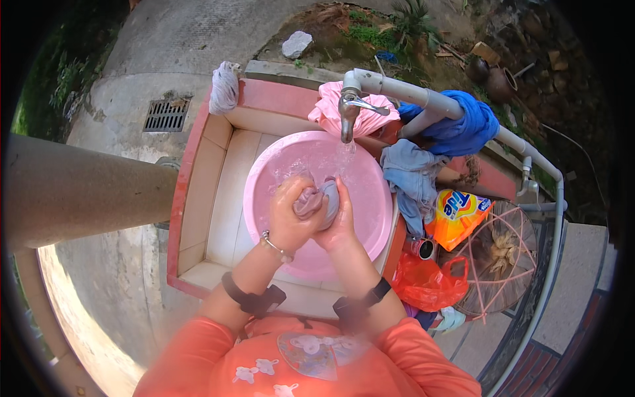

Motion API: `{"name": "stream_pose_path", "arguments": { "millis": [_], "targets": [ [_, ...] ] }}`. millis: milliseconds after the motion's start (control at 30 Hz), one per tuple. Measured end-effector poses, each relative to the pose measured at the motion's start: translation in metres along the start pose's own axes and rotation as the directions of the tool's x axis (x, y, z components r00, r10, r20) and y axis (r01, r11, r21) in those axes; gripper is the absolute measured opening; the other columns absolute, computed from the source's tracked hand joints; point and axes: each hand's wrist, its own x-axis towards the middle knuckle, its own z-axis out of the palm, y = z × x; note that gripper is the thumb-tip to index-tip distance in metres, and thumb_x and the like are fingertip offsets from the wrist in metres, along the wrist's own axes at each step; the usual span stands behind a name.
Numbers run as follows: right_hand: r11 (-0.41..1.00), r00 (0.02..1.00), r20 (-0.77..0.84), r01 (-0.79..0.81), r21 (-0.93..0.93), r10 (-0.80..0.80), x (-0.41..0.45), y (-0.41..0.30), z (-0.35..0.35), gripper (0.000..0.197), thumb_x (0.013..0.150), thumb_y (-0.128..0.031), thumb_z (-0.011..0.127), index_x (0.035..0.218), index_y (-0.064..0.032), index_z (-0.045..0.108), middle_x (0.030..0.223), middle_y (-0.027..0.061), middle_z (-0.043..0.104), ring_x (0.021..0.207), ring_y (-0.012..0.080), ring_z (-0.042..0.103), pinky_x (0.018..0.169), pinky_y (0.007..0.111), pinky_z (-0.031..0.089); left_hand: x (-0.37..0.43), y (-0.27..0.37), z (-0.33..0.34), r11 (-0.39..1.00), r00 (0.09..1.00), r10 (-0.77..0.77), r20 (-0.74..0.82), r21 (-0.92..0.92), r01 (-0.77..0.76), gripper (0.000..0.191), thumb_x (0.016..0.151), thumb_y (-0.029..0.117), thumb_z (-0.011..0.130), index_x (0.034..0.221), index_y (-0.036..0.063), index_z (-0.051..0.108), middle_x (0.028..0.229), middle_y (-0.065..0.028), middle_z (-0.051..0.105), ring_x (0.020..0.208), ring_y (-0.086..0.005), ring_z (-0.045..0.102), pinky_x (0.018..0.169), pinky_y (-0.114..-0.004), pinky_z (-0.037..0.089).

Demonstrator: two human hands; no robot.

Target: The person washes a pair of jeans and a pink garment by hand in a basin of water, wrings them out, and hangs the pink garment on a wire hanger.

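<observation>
Both of my hands grip one wet, bunched grey-mauve cloth (pixel 308 202) above a round pink plastic basin (pixel 262 238). My left hand (pixel 292 218) is closed around the cloth on its side. On the other side, my right hand (pixel 340 221) presses against the bundle with its fingers partly hidden. Water (pixel 346 154) runs from a metal tap (pixel 347 119) into the basin just beyond my hands. Water splashes beside my left knuckles. The basin stands in a tiled sink (pixel 222 198) with a red rim.
Pink cloth (pixel 330 106), blue cloth (pixel 466 121) and denim (pixel 414 168) lie around the pipe (pixel 412 94). A grey cloth (pixel 225 89) sits on the far left corner. At right are a Tide bag (pixel 454 218), a can (pixel 424 249) and a red plastic bag (pixel 429 283).
</observation>
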Motion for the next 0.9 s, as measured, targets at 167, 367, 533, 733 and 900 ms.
{"name": "stream_pose_path", "arguments": {
  "millis": [167,367,533,733,900],
  "targets": [
    [0.873,0.973,-0.054,-0.225,-0.434,0.224,-0.024,-0.020,0.019,0.020,0.079,-0.030,0.063,0.088,-0.0119,0.060,0.083,0.0055,0.063,0.074,0.0194,0.062,0.070,0.033,0.053,-0.007,0.039,-0.017,0.937,0.897,0.334,0.289,-0.002,-0.348,0.028,0.057,0.004,0.072,0.080,0.0095,0.057,0.074,-0.0053,0.052,0.064,-0.0266,0.051,0.061,-0.037,0.043],
    [0.642,0.891,-0.128,-0.408,-0.650,0.436,-0.018,-0.034,-0.006,0.016,0.082,-0.027,0.060,0.085,-0.0116,0.060,0.081,0.0021,0.062,0.069,0.0130,0.060,0.064,0.029,0.050,-0.026,0.019,-0.004,0.866,0.715,0.459,0.527,-0.086,-0.493,0.026,0.056,0.008,0.072,0.077,0.0121,0.057,0.083,-0.0053,0.052,0.075,-0.0277,0.051,0.065,-0.038,0.044],
    [0.857,0.950,-0.253,-0.281,-0.432,0.185,0.022,-0.015,-0.060,0.026,0.087,-0.033,0.059,0.099,-0.0109,0.055,0.094,0.0041,0.061,0.082,0.0166,0.062,0.075,0.033,0.052,-0.059,-0.048,0.027,0.985,0.904,-0.140,0.404,-0.032,0.167,0.025,0.068,0.017,0.072,0.087,0.0080,0.059,0.091,-0.0116,0.057,0.085,-0.0306,0.056,0.073,-0.038,0.045],
    [0.938,0.849,-0.528,-0.163,-0.305,-0.025,0.090,0.010,-0.147,0.046,0.090,-0.035,0.055,0.126,-0.0085,0.047,0.119,0.0111,0.056,0.108,0.0269,0.055,0.086,0.049,0.049,-0.101,-0.161,0.054,0.138,0.219,-0.949,0.225,-0.326,0.935,0.046,0.079,0.034,0.070,0.115,0.0072,0.058,0.110,-0.0089,0.061,0.097,-0.0224,0.056,0.089,-0.037,0.043],
    [0.944,0.852,-0.522,-0.137,-0.302,-0.043,0.101,0.001,-0.174,0.038,0.089,-0.035,0.056,0.115,-0.0074,0.054,0.110,0.0097,0.061,0.098,0.0273,0.060,0.085,0.050,0.049,-0.102,-0.162,0.062,-0.326,0.045,-0.848,0.528,-0.587,0.741,0.078,0.077,0.035,0.072,0.139,0.0057,0.034,0.140,-0.0177,0.039,0.124,-0.0264,0.043,0.098,-0.034,0.040]
  ]
}}
